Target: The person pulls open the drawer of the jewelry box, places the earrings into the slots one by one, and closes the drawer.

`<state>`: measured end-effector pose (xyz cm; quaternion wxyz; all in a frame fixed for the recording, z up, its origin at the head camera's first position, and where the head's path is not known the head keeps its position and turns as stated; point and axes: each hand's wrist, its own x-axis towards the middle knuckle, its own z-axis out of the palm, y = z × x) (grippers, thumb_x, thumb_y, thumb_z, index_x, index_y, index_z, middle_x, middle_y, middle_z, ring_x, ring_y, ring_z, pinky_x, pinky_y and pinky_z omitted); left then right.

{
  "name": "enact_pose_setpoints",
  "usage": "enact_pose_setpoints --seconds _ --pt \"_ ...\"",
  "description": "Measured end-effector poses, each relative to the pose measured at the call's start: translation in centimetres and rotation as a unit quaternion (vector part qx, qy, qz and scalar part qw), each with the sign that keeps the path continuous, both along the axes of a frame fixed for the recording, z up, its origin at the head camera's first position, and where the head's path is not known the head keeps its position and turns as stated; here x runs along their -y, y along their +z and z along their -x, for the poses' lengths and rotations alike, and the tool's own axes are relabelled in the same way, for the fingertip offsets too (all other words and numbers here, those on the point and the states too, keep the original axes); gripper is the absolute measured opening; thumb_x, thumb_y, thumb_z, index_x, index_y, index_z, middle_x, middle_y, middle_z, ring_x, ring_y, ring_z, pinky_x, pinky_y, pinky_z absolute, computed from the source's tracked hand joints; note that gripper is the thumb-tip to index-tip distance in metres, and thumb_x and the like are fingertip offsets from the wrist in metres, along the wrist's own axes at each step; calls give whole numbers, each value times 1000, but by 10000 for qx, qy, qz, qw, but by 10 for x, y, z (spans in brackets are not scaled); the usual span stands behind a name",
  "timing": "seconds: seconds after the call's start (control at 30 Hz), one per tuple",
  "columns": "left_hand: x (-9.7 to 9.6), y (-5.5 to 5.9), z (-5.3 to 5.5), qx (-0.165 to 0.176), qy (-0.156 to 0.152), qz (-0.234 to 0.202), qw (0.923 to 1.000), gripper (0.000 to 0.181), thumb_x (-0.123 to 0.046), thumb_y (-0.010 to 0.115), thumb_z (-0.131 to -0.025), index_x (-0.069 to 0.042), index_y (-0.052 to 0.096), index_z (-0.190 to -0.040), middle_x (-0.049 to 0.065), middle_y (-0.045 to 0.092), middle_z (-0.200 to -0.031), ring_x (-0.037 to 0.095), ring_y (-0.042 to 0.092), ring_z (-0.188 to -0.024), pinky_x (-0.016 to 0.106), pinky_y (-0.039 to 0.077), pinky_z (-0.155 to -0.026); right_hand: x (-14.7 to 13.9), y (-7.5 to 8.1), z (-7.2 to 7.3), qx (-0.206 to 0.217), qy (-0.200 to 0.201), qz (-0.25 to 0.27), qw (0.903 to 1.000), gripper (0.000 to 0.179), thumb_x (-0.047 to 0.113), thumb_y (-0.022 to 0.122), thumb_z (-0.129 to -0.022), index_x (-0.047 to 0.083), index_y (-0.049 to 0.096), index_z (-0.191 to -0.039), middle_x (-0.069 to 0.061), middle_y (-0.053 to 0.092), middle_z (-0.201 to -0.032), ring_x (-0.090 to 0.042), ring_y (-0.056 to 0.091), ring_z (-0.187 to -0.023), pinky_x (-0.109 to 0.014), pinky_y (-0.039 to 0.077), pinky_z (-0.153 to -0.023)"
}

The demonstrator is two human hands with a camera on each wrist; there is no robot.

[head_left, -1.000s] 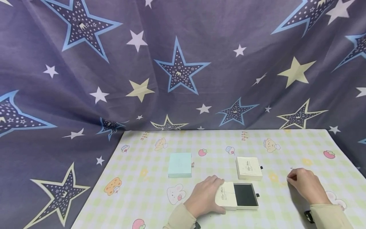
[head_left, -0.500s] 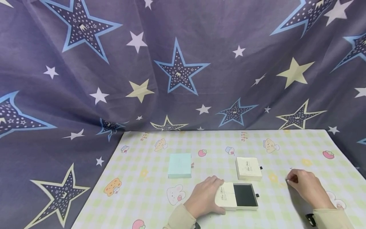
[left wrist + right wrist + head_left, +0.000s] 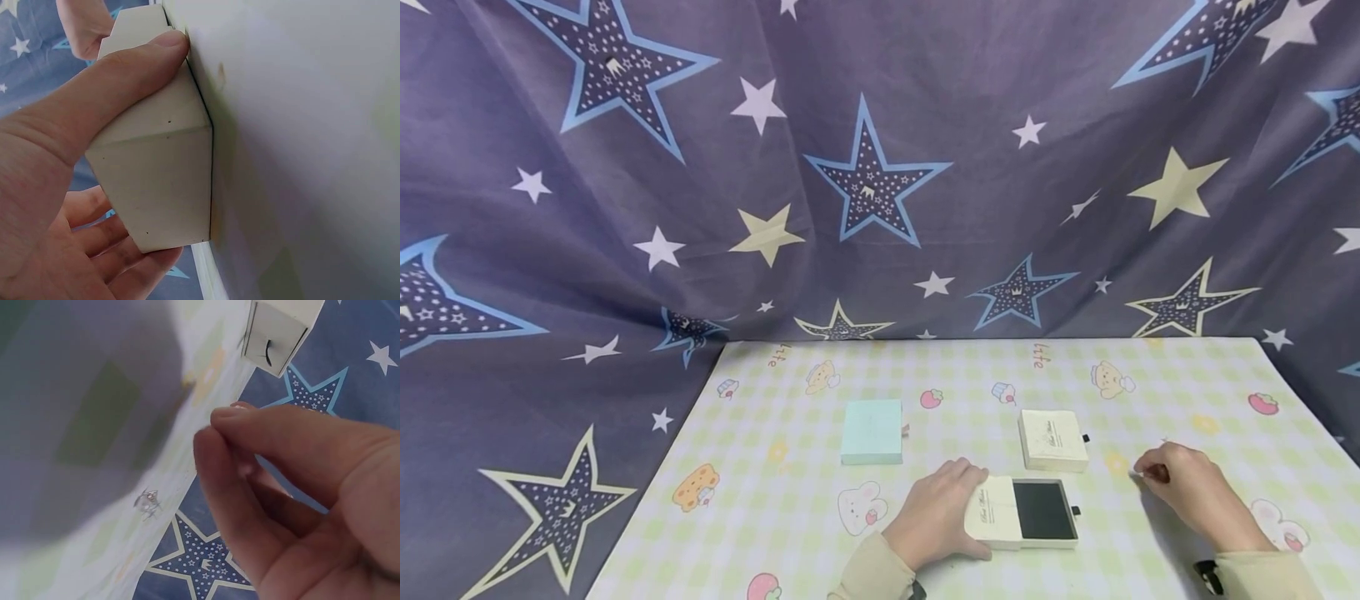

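Note:
My left hand [image 3: 936, 515] grips the sleeve end of a cream drawer box [image 3: 992, 512], thumb along one side and fingers on the other. Its drawer [image 3: 1043, 510], lined in black, is pulled out to the right and has a black tab. To the right of it, my right hand [image 3: 1195, 492] is above the cloth, thumb and index fingertips pinched together. A tiny pale bit shows at those fingertips; its kind is mostly hidden. In the right wrist view, a small silvery jewellery piece [image 3: 148, 503] with a clear sparkle lies on the cloth below the hand.
A second cream box [image 3: 1054, 440], closed, with a black tab, stands behind the gripped one. Further left is a closed mint-green box [image 3: 872, 433] with a ribbon tab. A checked cloth [image 3: 805, 533] covers the table; a star-patterned curtain [image 3: 925, 275] hangs behind.
My right hand has shifted slightly left toward the pulled-out drawer, fingertips still pinched. My left hand and the boxes stay in place.

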<state>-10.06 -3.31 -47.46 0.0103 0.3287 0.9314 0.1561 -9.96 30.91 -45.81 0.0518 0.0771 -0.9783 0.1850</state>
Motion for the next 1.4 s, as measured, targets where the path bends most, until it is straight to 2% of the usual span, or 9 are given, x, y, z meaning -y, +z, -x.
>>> enact_pose_setpoints --seconds 0.23,0.43,0.63,0.8,1.03,1.27,1.4 --pt "-1 0 1 9 -14 16 10000 91 -49 94 -55 -14 58 -131 -8 60 -110 4 54 -97 18 51 -77 8 6 -3 -54 58 213 9997 8 -2 78 -76 4 75 -81 -6 71 -78 -18 63 -67 -32 53 -60" --pt "-1 1 0 -16 -16 30 10000 91 -49 94 -55 -14 58 -131 -8 60 -110 4 54 -98 18 51 -78 18 10 -5 -111 161 304 9993 9 1 79 -78 7 76 -83 -5 74 -80 -16 67 -68 -30 55 -62" --pt "-1 2 0 1 -4 46 10000 91 -49 94 -55 -14 58 -131 -7 60 -111 4 54 -97 18 51 -78 30 12 -8 -490 365 404 9973 12 -1 79 -75 6 77 -84 -8 75 -83 -18 69 -69 -32 57 -64" --pt "0 3 0 -7 -2 33 10000 90 -48 94 -55 -13 58 -130 -7 60 -110 4 54 -97 18 51 -78 39 12 -9 -713 511 581 9945 13 -3 80 -73 7 76 -82 -5 74 -80 -7 65 -64 -26 55 -60" --pt "0 3 0 11 4 -10 10000 90 -48 94 -54 -14 59 -130 -8 60 -110 4 54 -97 18 51 -77 51 10 -10 -1304 911 916 9830 20 -8 81 -67 8 77 -79 1 73 -75 8 57 -61 -20 53 -55" --pt "0 1 0 -6 -4 -23 10000 90 -48 94 -54 -14 59 -129 -8 60 -109 3 54 -96 17 50 -77 60 11 -14 -828 1038 1061 9854 18 -4 81 -72 12 77 -81 5 73 -78 8 57 -63 -20 54 -58" --pt "0 1 0 17 5 -9 10000 90 -48 94 -55 -14 58 -130 -8 60 -110 4 54 -96 17 51 -78 65 11 -15 -874 1193 1072 9832 18 -3 81 -72 12 77 -81 6 73 -78 8 57 -63 -20 55 -58"
